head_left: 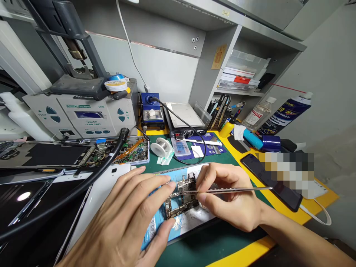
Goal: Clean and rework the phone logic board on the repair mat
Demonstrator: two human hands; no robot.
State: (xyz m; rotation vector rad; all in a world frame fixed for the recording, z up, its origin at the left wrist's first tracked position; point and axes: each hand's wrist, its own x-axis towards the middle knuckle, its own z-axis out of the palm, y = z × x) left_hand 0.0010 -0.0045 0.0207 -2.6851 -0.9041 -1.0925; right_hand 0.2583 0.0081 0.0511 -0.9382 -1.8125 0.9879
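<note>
A small phone circuit board (182,209) with an open gap in its frame lies on a blue and white printed pad (157,231). My left hand (133,211) holds the board at its left side, thumb at the lower edge and index fingertip at the upper left. My right hand (228,193) pinches thin metal tweezers (236,190) between thumb and fingers. Their tip points left and meets the board near its middle; whether the tips are together cannot be made out. The right fingers hide the board's right edge.
A hot air station (83,115) stands at the back left, its black hose (97,178) crossing the left side. Behind the pad are a solder spool (160,148) and a heating plate (185,115). A phone (271,181) lies right, near a spray can (286,115).
</note>
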